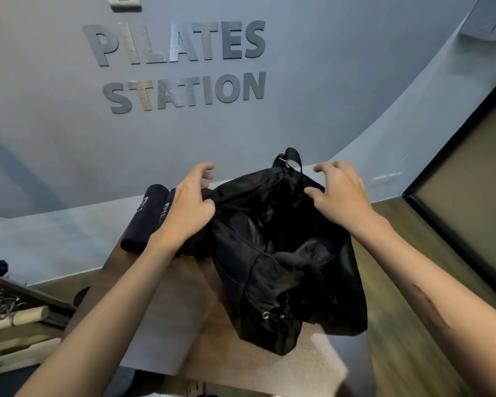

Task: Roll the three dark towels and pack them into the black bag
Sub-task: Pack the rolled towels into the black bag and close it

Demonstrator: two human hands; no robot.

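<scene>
A black bag (292,285) lies open on a small wooden table (184,310), its mouth facing up and a strap loop at its far end. My left hand (191,204) grips the left rim of the opening between thumb and curled fingers. My right hand (340,193) pinches the right rim, so the mouth is spread between them. Two rolled dark towels (146,219) with pale logos lie side by side on the table's far left corner, just behind my left wrist. A third towel may lie under my left forearm; I cannot tell.
A grey wall with raised letters reading PILATES STATION (181,64) stands right behind the table. Wooden bars and metal springs of exercise equipment (15,313) sit low at the left. A dark-framed panel (464,196) borders the right side.
</scene>
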